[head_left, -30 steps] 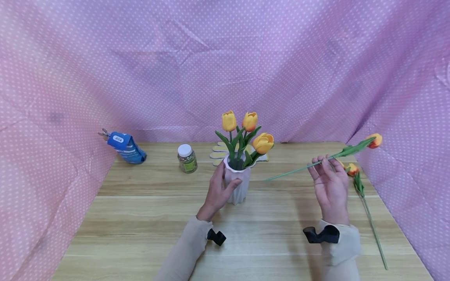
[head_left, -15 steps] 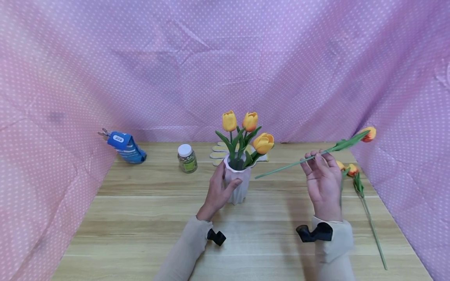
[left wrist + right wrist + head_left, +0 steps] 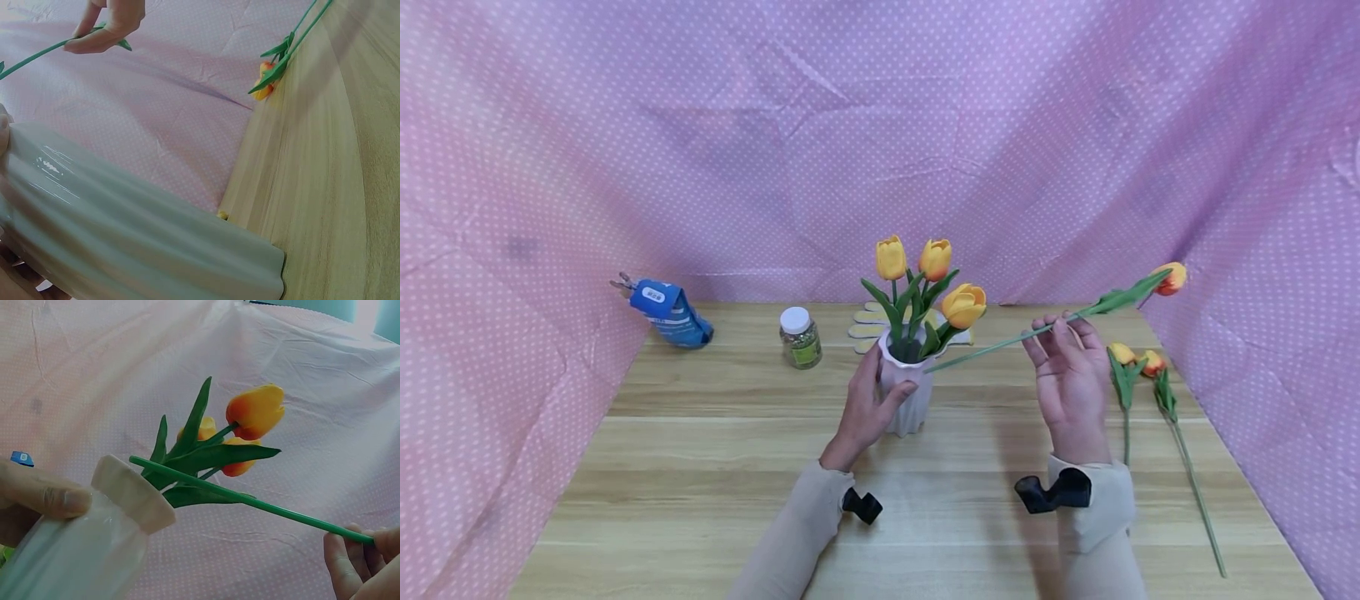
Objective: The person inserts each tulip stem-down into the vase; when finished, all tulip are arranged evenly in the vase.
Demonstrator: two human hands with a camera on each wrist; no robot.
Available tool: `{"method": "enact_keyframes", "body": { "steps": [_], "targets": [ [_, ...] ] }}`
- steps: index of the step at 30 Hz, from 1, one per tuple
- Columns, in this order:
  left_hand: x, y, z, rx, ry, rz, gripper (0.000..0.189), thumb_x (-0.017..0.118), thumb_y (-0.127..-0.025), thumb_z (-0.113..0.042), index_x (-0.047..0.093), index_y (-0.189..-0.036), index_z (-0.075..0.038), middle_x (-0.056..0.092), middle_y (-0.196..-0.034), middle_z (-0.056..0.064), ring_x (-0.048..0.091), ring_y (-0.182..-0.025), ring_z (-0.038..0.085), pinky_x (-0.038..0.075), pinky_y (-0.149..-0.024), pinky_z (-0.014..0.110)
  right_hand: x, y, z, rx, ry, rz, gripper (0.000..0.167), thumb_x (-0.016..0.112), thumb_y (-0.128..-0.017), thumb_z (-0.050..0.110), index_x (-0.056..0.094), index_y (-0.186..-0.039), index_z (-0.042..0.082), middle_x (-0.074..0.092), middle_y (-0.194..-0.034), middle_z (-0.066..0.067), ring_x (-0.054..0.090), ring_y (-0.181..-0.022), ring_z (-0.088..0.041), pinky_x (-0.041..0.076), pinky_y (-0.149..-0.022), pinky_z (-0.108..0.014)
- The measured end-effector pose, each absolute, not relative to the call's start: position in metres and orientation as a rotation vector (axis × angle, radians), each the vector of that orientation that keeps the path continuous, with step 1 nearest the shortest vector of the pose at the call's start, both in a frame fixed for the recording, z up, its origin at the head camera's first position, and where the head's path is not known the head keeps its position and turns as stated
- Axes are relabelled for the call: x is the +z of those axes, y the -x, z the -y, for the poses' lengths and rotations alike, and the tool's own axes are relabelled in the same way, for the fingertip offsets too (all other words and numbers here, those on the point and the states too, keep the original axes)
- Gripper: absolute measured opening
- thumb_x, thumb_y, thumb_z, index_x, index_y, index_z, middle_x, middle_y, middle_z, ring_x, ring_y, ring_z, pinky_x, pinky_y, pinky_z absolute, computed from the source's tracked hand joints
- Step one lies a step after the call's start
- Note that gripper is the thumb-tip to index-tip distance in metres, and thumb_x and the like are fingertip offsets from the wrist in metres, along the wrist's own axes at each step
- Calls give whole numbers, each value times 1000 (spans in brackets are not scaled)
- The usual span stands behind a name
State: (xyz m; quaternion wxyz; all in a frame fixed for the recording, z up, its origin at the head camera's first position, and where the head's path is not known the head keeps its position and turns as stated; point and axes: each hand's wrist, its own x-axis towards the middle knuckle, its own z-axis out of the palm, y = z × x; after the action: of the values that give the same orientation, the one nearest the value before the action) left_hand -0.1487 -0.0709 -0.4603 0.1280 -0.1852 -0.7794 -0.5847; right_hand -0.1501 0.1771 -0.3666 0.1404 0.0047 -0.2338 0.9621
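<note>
My left hand (image 3: 867,408) grips the side of a white fluted vase (image 3: 907,408), which stands upright on the table. Three yellow-orange artificial tulips (image 3: 936,260) rise out of it. Between thumb and fingers, my right hand (image 3: 1070,383) pinches the green stem of another tulip (image 3: 1169,278), its bloom pointing up and right. The free stem end slopes down left to the vase's rim; in the right wrist view this stem (image 3: 275,509) crosses in front of the rim and leaves. Whether it touches the vase I cannot tell. The left wrist view shows the vase wall (image 3: 144,219) up close.
Two more tulips (image 3: 1152,363) lie on the table (image 3: 715,500) to the right of my right hand. Behind the vase is a yellow-and-white glove (image 3: 867,320). A white-capped jar (image 3: 801,337) and a blue bag (image 3: 670,312) stand to the left. Pink dotted cloth (image 3: 880,150) encloses the table.
My right hand has moved left with the tulip, bringing the stem end from apart to the vase's rim. A lying tulip has come into fuller view. My left hand stays on the vase.
</note>
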Motion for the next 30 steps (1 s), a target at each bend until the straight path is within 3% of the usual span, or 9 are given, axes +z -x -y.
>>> {"method": "enact_keyframes", "body": {
  "steps": [16,30],
  "targets": [
    [-461,148,71,-1702,523,2289,81,60,-96,-54,28,-156,-9,47,-150,17,50,-137,34,43,-113,56,-362,159,-150,2684,-19,716,7,61,-92,-8,58,-97,-4,71,-81,-15,72,-76,-26,64,-63,-34],
    [-459,148,70,-1683,507,2299,88,55,-94,-63,29,-156,-7,46,-151,19,49,-138,36,42,-114,58,-362,155,-137,2440,-127,867,17,67,-89,-5,54,-101,-4,71,-82,-14,73,-77,-25,64,-65,-33]
  ]
}}
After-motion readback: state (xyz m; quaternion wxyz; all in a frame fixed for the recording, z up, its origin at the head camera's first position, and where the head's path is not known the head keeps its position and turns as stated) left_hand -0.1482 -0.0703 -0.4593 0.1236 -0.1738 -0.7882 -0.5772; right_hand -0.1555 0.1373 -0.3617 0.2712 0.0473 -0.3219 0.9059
